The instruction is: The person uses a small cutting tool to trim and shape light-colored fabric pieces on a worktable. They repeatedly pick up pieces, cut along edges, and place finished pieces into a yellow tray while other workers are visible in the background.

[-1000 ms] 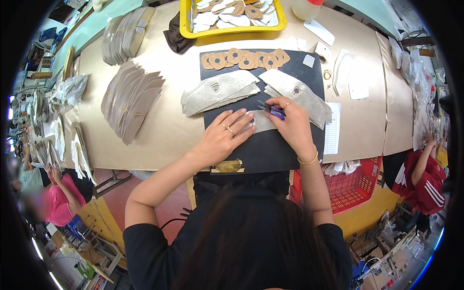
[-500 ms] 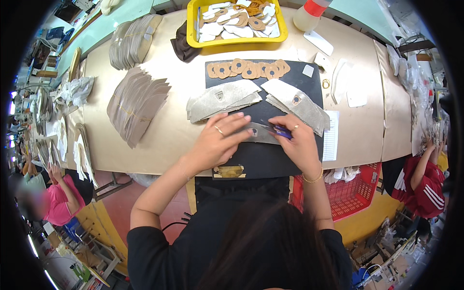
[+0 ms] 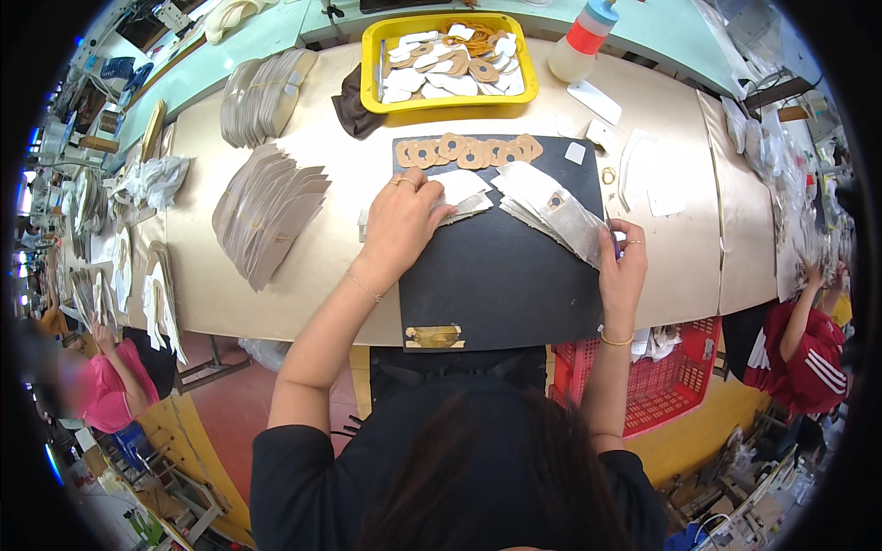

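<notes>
Head view. Your left hand (image 3: 400,220) lies flat, fingers spread, pressing on a small stack of pale cut pieces (image 3: 459,195) at the upper left of the black mat (image 3: 496,285). It holds nothing pinched; the palm covers the stack's left end, and the rest shows at about 2 o'clock from the knuckles.

Your right hand (image 3: 623,266) sits at the mat's right edge, fingers curled on the lower end of a fanned stack of grey pieces (image 3: 551,207). A small purple tool may be tucked in that hand, but you cannot tell for sure. That fan's long axis runs from 10 o'clock down to 4 o'clock, ending at your right hand. The right hand is plainly the nearer one to it; the left is well apart.

A row of tan ring-shaped pieces (image 3: 469,151) lies along the mat's top edge, at 12 o'clock from both stacks. The yellow tray (image 3: 372,64) stands beyond, further up the worktop (image 3: 303,275).
</notes>
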Action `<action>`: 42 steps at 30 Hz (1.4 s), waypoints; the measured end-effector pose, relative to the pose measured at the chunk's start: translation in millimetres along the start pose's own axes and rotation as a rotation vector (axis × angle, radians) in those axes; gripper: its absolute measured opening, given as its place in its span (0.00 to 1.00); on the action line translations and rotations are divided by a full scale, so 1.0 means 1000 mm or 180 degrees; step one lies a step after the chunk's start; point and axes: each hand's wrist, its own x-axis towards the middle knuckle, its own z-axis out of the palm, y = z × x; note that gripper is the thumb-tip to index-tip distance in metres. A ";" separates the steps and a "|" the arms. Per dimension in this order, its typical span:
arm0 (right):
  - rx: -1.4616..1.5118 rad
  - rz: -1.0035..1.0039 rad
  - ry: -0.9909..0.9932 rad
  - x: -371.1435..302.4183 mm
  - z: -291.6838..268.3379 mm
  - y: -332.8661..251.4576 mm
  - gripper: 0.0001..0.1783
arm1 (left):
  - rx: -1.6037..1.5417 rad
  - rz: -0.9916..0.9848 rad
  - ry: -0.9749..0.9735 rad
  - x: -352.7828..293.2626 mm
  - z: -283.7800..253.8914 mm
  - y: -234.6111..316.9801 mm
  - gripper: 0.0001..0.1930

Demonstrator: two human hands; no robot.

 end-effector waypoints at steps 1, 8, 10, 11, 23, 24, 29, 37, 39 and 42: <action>0.0082 -0.0032 -0.0051 -0.002 0.000 -0.002 0.09 | 0.0126 0.0088 0.0028 -0.001 0.001 0.001 0.09; 0.0228 0.0014 -0.0250 -0.008 0.012 -0.020 0.09 | -0.1105 -0.1038 0.0299 -0.008 -0.005 -0.008 0.07; 0.0229 -0.0131 -0.0244 -0.009 0.017 -0.026 0.11 | -0.2388 -0.1558 0.0658 -0.015 -0.020 -0.014 0.08; 0.0483 -0.0161 -0.0303 -0.010 0.018 -0.030 0.12 | -0.3037 -0.1901 0.0819 -0.018 -0.027 -0.014 0.08; 0.1471 -0.1389 -0.1039 -0.027 0.012 -0.112 0.19 | -0.4977 -0.1652 0.0305 -0.019 -0.060 0.039 0.08; 0.1382 -0.1564 -0.1029 -0.024 0.010 -0.115 0.20 | -0.4953 -0.1644 0.0191 -0.018 -0.061 0.041 0.09; 0.1124 -0.1911 -0.1153 -0.013 -0.001 -0.117 0.21 | -0.4605 -0.1646 0.0019 -0.018 -0.070 0.059 0.20; 0.1211 -0.1784 -0.1142 -0.015 -0.004 -0.117 0.20 | -0.5009 -0.1381 -0.0223 -0.027 -0.089 0.076 0.49; 0.1233 -0.1830 -0.1165 -0.015 -0.005 -0.118 0.20 | -0.4850 -0.1471 -0.0281 -0.027 -0.090 0.073 0.48; 0.1186 -0.1798 -0.1210 -0.015 -0.008 -0.118 0.19 | -0.4626 -0.1508 -0.0432 -0.027 -0.093 0.070 0.44</action>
